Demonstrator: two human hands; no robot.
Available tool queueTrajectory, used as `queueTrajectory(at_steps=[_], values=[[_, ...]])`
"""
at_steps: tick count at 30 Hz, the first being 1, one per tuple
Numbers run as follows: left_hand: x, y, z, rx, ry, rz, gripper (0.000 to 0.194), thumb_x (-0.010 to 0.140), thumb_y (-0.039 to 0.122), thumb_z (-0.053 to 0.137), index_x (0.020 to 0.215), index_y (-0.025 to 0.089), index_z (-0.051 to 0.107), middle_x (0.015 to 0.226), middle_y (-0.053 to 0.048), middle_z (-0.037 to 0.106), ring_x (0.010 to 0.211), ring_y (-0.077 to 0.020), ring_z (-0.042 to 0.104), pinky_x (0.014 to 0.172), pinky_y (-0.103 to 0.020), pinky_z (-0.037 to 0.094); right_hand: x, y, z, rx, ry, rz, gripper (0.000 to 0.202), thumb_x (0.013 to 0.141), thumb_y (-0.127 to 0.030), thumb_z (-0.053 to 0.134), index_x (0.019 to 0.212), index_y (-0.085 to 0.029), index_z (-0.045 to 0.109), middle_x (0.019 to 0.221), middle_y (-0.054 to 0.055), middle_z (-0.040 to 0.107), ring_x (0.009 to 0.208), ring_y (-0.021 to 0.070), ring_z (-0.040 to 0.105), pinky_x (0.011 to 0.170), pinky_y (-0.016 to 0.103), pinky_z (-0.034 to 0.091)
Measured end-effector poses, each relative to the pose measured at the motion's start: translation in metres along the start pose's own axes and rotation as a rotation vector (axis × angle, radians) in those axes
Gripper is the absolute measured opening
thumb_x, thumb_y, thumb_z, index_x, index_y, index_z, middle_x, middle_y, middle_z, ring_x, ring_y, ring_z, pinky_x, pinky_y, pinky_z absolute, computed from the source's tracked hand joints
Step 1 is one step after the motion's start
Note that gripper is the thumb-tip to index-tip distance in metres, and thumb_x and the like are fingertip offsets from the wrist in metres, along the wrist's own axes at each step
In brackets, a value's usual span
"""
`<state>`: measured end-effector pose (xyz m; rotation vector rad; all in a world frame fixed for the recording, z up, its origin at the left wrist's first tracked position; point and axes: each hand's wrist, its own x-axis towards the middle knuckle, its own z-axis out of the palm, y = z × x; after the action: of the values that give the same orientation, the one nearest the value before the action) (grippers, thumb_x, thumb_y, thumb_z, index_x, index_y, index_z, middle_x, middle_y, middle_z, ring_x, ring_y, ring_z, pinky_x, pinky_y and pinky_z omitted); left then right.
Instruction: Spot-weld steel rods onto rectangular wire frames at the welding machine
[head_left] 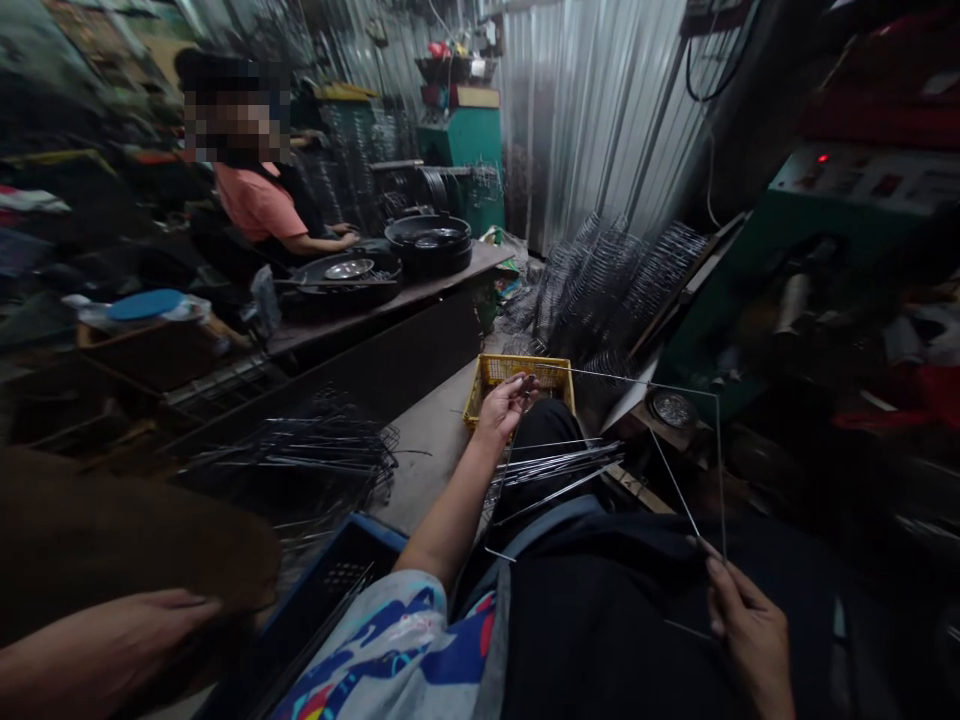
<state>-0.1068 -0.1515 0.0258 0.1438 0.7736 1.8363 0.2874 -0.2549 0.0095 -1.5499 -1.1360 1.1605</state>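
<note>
Bent wire, held up between two grips: apparently pinched in the fingertips of the left hand, and pinched between thumb and fingers of the right hand. Nearer than the left grip, straight rods across the lap; just beyond it, yellow crate; farther off, wire coils. Step in hand, seemingly: positioning or shaping the frame. Next move, presumably calling for steady pinches, corners unstrained.

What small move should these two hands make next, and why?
Probably raise the bent wire slightly, both hands together. The left hand and the right hand both grip it well apart, and a bent end hanging below the left hand looks close to the loose wires, so it might snag.
</note>
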Motion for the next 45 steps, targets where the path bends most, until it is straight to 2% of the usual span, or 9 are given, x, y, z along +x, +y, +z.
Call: queueTrajectory(at_steps=[5,10,20,25,28,34,38,43,45], values=[[-0.009,-0.007,0.0,0.057,-0.061,-0.072,0.02,0.084,0.007,0.054,0.102,0.01,0.061,0.089,-0.012,0.073,0.085,-0.0232,0.071,0.077,-0.037,0.055,0.003,0.006,-0.006,0.041,0.039,-0.031,0.068,0.073,-0.057,0.072,0.121,-0.009,0.067,0.048,-0.006,0.038,0.042,0.0063,0.03,0.039,0.019,0.022],[-0.024,-0.026,0.003,0.141,-0.169,-0.187,0.026,0.085,0.012,0.056,0.111,0.01,0.057,0.104,-0.017,0.07,0.088,-0.0244,0.071,0.072,-0.033,0.056,0.006,-0.001,-0.017,0.043,0.125,-0.076,0.061,0.076,-0.054,0.07,0.119,-0.011,0.068,0.046,-0.006,0.037,0.041,0.0055,0.03,0.038,0.018,0.021],[-0.068,-0.075,0.006,0.37,-0.399,-0.487,0.042,0.079,0.022,0.07,0.116,0.008,0.057,0.101,-0.018,0.071,0.075,-0.0227,0.071,0.065,-0.032,0.056,0.016,-0.006,-0.057,0.124,0.32,-0.094,0.059,0.073,-0.05,0.074,0.114,-0.009,0.07,0.041,-0.007,0.036,0.035,0.004,0.024,0.033,0.018,0.012],[-0.086,-0.082,0.007,0.582,-0.577,-0.553,0.069,0.079,0.028,0.072,0.141,0.022,0.04,0.099,-0.012,0.07,0.076,-0.0221,0.07,0.06,-0.028,0.052,0.02,-0.008,-0.075,0.127,0.414,-0.097,0.057,0.073,-0.049,0.073,0.111,-0.007,0.07,0.042,-0.007,0.038,0.034,0.005,0.025,0.032,0.019,0.012],[-0.095,-0.086,0.012,0.712,-0.691,-0.596,0.073,0.083,0.033,0.069,0.145,0.026,0.032,0.092,-0.01,0.069,0.07,-0.0206,0.069,0.051,-0.022,0.046,0.025,-0.008,-0.086,0.143,0.472,-0.117,0.053,0.073,-0.047,0.073,0.106,-0.006,0.072,0.041,-0.006,0.04,0.035,0.0054,0.027,0.033,0.02,0.016],[-0.102,-0.107,0.035,0.804,-0.675,-0.69,0.079,0.081,0.036,0.07,0.147,0.027,0.027,0.085,-0.009,0.07,0.062,-0.0194,0.068,0.048,-0.021,0.043,0.031,0.006,-0.123,0.095,0.493,-0.1,0.04,0.073,-0.044,0.071,0.094,-0.01,0.076,0.062,0.004,0.065,0.041,0.0049,0.036,0.04,0.02,0.029],[-0.104,-0.131,0.052,0.753,-0.678,-0.801,0.092,0.078,0.035,0.072,0.151,0.027,0.017,0.085,-0.011,0.072,0.068,-0.0228,0.069,0.053,-0.025,0.047,0.026,0.017,-0.148,0.113,0.532,-0.092,0.037,0.074,-0.044,0.07,0.09,-0.012,0.076,0.057,0.002,0.063,0.046,0.0079,0.045,0.049,0.022,0.038],[-0.093,-0.161,0.079,0.686,-0.721,-0.828,0.095,0.077,0.029,0.074,0.153,0.025,0.017,0.083,-0.012,0.073,0.068,-0.0232,0.069,0.057,-0.027,0.049,0.018,0.037,-0.177,0.403,0.549,0.024,0.054,0.076,-0.06,0.064,0.094,-0.01,0.073,0.092,0.015,0.072,0.053,0.0105,0.056,0.044,0.02,0.036],[-0.088,-0.17,0.093,0.684,-0.739,-0.856,0.094,0.077,0.027,0.073,0.153,0.025,0.017,0.084,-0.013,0.073,0.068,-0.0224,0.069,0.057,-0.027,0.049,0.018,0.051,-0.185,0.513,0.591,0.052,0.056,0.075,-0.063,0.063,0.091,-0.01,0.072,0.089,0.014,0.072,0.056,0.0119,0.059,0.046,0.02,0.038]])
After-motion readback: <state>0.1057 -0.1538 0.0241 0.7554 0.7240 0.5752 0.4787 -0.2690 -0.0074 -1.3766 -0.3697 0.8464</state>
